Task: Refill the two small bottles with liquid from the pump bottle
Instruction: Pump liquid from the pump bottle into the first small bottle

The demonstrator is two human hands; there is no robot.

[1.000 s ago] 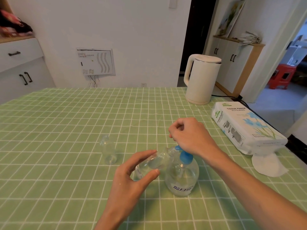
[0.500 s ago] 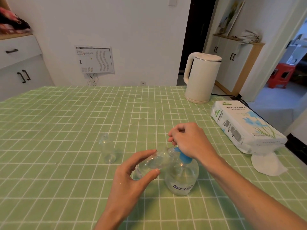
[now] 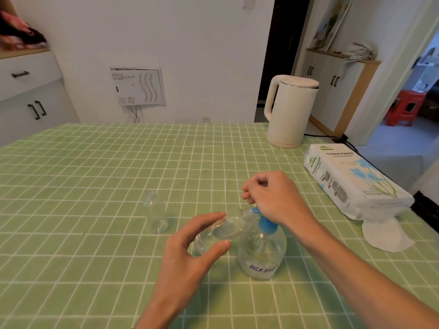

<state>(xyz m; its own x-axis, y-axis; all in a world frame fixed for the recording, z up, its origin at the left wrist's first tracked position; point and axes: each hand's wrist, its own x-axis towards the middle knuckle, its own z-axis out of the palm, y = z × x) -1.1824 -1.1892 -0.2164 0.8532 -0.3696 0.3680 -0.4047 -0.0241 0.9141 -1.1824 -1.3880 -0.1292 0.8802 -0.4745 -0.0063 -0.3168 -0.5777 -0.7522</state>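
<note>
Holding tilted small bottle, pump bottle containing liquid

green checked tablecloth, blue pump; cream kettle

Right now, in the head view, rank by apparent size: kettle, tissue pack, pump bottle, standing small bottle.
1. tissue pack
2. kettle and pump bottle: similar; kettle sits farther, so unranked
3. standing small bottle

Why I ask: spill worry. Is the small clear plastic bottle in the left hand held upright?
No, the small clear plastic bottle lies tilted, mouth toward the blue pump nozzle.
</note>
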